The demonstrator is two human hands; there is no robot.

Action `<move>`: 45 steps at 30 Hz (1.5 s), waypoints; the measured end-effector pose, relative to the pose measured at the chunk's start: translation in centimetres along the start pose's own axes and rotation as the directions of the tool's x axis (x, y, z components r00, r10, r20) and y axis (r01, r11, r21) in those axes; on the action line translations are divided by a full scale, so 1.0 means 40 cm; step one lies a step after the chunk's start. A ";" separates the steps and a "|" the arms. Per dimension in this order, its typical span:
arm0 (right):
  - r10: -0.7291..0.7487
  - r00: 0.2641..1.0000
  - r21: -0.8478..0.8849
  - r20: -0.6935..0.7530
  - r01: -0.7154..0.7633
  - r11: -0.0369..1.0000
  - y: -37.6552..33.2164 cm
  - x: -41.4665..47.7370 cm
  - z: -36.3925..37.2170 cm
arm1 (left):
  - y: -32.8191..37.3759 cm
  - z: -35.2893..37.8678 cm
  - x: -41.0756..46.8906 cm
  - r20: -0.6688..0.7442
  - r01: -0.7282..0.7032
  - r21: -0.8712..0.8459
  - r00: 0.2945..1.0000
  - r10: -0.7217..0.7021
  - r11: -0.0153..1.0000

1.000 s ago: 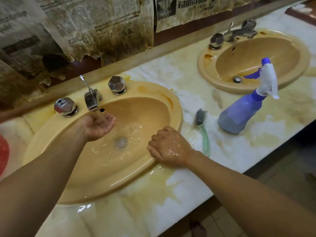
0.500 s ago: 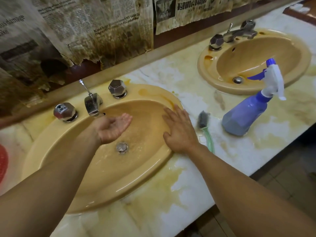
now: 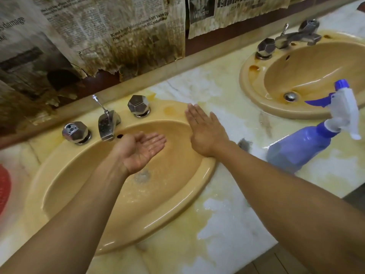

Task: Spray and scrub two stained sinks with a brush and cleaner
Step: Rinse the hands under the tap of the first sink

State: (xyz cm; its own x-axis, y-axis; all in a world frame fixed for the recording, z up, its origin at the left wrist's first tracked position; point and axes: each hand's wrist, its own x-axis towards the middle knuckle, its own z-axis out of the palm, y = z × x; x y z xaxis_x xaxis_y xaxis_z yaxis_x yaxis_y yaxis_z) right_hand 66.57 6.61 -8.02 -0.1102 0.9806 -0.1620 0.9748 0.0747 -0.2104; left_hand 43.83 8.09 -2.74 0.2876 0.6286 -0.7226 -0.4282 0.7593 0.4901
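**Ops:** What's moved in the last sec?

**Me:** My right hand (image 3: 205, 133). It was curled on the front rim of the near sink (image 3: 177, 230). Now it lies flat on the back-right rim, fingers (image 3: 194, 115) straight and pressed together, tips just beside an orange stain (image 3: 169, 110). It's holding nothing.

**Ops:** And the left?

**Me:** The left hand (image 3: 142, 153) has slid a bit right from under the tap (image 3: 107, 125). Palm up, fingers loosely cupped together, wet. Can't tell if water's running, but the bowl below the palm is rippled round the drain (image 3: 141, 176).

**Ops:** Tools?

**Me:** Both lie untouched on the desk (image 3: 217, 214). The brush (image 3: 245, 144) sits just right of my right wrist, partly hidden by the forearm. The spray bottle (image 3: 300, 149) is further right, near the front rim of the far sink (image 3: 254, 84).

**Ops:** So where are we?

**Me:** I'd say rinsing and wiping by hand, i.e. the near sink is nearly done, tho that stain by my fingertips remains. The far sink shows brown marks by its tap, so it's prob. next.
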 end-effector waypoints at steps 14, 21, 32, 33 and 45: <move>0.193 0.981 0.206 -0.026 -0.183 0.961 -0.068 -0.165 0.048 | 0.024 -0.163 0.021 -0.164 -0.005 -0.221 0.986 -0.032 0.975; 0.107 0.993 0.014 -0.054 -0.106 0.994 -0.050 -0.082 0.035 | 0.067 0.059 0.031 0.040 -0.090 -0.117 0.995 0.095 0.989; -0.334 0.940 -0.158 0.062 0.340 0.927 -0.114 0.247 -0.026 | 0.015 -0.051 -0.010 -0.173 -0.074 -0.058 0.983 0.063 0.996; -0.312 0.949 -0.138 0.048 0.316 0.939 -0.101 0.225 -0.023 | 0.005 -0.088 -0.011 -0.196 -0.074 -0.097 0.979 0.054 0.993; 0.275 0.943 0.289 -0.190 -0.214 0.933 -0.072 -0.128 0.067 | 0.058 -0.134 -0.033 -0.198 -0.118 -0.217 0.977 0.075 0.969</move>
State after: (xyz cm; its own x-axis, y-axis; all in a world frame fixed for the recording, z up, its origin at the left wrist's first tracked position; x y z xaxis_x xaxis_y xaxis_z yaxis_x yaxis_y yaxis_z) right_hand 63.82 0.89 -9.18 0.2008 0.9792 -0.0276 0.8769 -0.1923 -0.4405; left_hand 37.85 8.12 -3.25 0.0794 0.6378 -0.7661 -0.6351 0.6247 0.4543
